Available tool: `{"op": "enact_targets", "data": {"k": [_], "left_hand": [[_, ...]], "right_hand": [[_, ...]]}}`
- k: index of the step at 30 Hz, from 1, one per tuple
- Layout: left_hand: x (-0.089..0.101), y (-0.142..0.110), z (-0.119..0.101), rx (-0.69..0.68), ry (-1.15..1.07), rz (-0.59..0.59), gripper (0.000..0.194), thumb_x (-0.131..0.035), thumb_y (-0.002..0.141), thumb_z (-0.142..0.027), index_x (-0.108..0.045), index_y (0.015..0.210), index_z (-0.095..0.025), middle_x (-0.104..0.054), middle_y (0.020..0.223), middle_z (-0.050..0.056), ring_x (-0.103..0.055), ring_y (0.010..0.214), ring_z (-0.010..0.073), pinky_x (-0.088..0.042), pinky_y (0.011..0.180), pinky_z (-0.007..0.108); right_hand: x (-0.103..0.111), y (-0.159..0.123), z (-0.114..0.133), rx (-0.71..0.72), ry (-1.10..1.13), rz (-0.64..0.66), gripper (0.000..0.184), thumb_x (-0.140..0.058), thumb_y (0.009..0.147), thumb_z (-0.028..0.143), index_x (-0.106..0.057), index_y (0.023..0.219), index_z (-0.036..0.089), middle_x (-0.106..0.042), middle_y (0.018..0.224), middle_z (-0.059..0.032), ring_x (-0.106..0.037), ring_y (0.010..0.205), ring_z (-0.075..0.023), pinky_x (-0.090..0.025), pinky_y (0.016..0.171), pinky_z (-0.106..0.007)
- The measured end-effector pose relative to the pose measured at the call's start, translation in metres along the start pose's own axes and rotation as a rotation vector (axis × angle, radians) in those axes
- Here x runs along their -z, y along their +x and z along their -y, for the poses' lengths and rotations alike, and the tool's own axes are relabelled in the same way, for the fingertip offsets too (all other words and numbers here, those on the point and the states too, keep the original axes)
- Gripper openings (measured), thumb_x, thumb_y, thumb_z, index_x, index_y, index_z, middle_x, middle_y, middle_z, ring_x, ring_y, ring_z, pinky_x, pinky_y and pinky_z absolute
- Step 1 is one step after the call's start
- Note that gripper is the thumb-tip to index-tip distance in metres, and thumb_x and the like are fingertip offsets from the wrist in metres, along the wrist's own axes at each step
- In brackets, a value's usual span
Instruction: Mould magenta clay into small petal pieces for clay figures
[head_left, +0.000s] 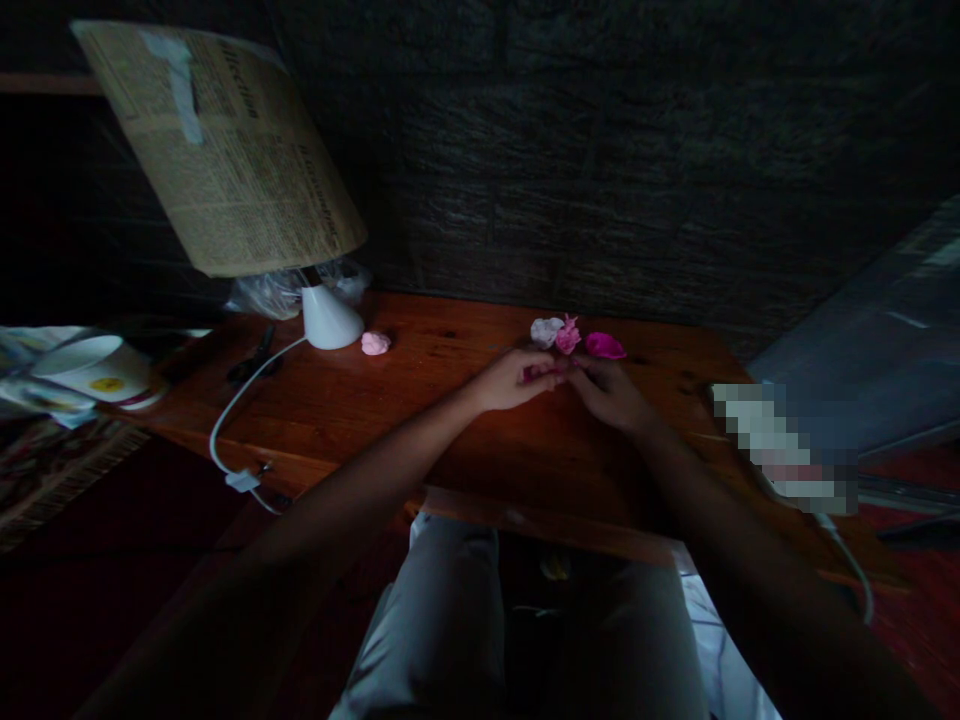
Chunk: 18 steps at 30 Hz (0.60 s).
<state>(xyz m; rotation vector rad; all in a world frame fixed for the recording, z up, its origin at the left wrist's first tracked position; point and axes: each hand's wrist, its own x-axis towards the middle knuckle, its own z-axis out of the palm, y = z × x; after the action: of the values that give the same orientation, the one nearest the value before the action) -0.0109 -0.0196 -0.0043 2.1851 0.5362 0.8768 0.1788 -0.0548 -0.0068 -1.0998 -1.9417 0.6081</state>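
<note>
Both hands meet over the wooden table, near its back edge. My left hand (512, 382) is closed around a small piece of dark-pink modelling clay (535, 372), partly hidden by the fingers. Against its fingertips, my right hand (611, 392) is closed too, its fingers pinched at the same piece. Just beyond the hands lie a whitish lump (546, 332), a frilly pink piece (568, 336) that looks like a flower, and a bright magenta lump (605, 346). A pale-pink lump (376, 343) sits apart, farther left.
A lamp (332, 318) with a newspaper-covered shade stands back left, its white cable (217, 428) hanging over the table's front edge. Dark scissors (255, 360) lie beside it. At far left is a white paper cup (97, 370); a blurred-out device (784, 450) with a cable lies right.
</note>
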Motion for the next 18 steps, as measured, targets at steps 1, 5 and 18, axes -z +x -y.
{"op": "enact_targets", "data": {"k": [1, 5, 18], "left_hand": [[0.000, 0.000, 0.000, 0.013, -0.005, -0.004, 0.020, -0.058, 0.090, -0.028, -0.063, 0.077, -0.014, -0.059, 0.070, -0.001, -0.048, 0.064, 0.0100, -0.037, 0.062, 0.023], [0.000, 0.000, 0.000, 0.007, -0.016, -0.016, 0.023, -0.060, 0.090, -0.032, -0.063, 0.077, -0.014, -0.057, 0.067, -0.002, -0.046, 0.062, 0.0098, -0.036, 0.060, 0.023], [-0.002, 0.001, 0.004, 0.010, -0.053, -0.052, 0.024, -0.063, 0.089, -0.035, -0.068, 0.080, -0.013, -0.063, 0.073, 0.001, -0.052, 0.067, 0.0105, -0.039, 0.064, 0.024]], "right_hand": [[0.000, 0.000, -0.001, -0.002, -0.018, -0.006, 0.036, -0.047, 0.093, 0.048, -0.059, 0.071, 0.021, -0.062, 0.068, -0.0023, -0.054, 0.065, -0.0183, -0.043, 0.064, -0.032], [0.003, -0.001, -0.001, -0.002, -0.068, -0.027, 0.034, -0.047, 0.093, 0.047, -0.056, 0.073, 0.022, -0.060, 0.067, -0.0019, -0.053, 0.066, -0.0188, -0.042, 0.064, -0.032], [0.005, 0.000, 0.011, 0.013, 0.007, 0.004, 0.044, -0.046, 0.094, 0.059, -0.055, 0.071, 0.022, -0.058, 0.067, -0.0009, -0.052, 0.065, -0.0167, -0.042, 0.064, -0.030]]}}
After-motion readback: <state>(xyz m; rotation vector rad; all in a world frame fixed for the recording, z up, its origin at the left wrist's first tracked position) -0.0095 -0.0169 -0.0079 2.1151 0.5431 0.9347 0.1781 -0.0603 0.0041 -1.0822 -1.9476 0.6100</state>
